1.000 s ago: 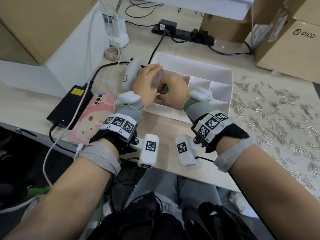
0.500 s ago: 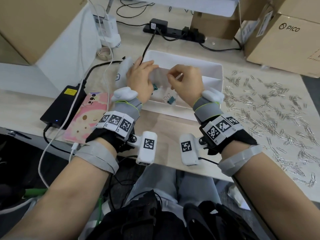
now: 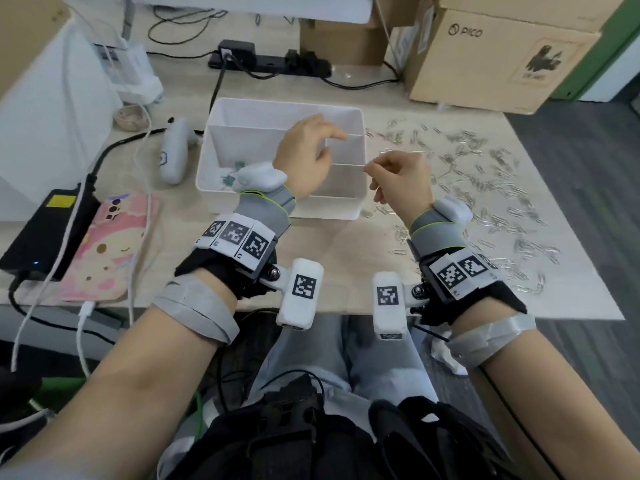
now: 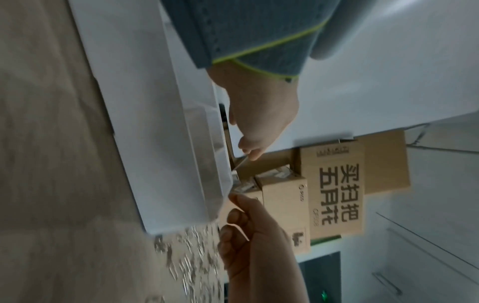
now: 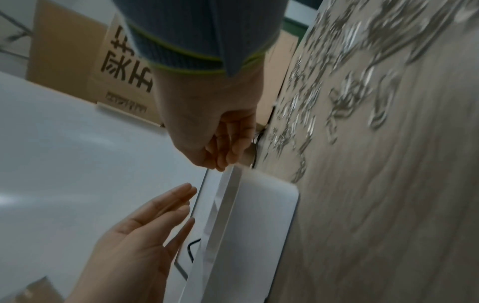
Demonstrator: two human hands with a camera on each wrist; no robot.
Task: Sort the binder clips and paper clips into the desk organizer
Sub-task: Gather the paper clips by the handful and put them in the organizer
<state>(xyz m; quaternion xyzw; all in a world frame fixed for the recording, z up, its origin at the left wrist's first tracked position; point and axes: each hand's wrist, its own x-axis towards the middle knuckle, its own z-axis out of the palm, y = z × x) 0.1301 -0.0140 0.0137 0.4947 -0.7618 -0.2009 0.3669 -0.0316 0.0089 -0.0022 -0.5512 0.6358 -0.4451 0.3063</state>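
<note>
Paper clips point(image 3: 485, 202) strewn across wooden desk point(image 3: 346, 244)

Office desk: power strip point(image 3: 270, 60), cardboard boxes point(image 3: 498, 57).

both forearms reach forward, wrists strapped with tagged camera rigs. left hand point(image 3: 304, 157) hovers palm down, fingers loosely extended, thumb and forefinger a little apart. right hand point(image 3: 403, 178) sits just beside it, fingers curled, thumb and forefinger tips pinched together.
</note>
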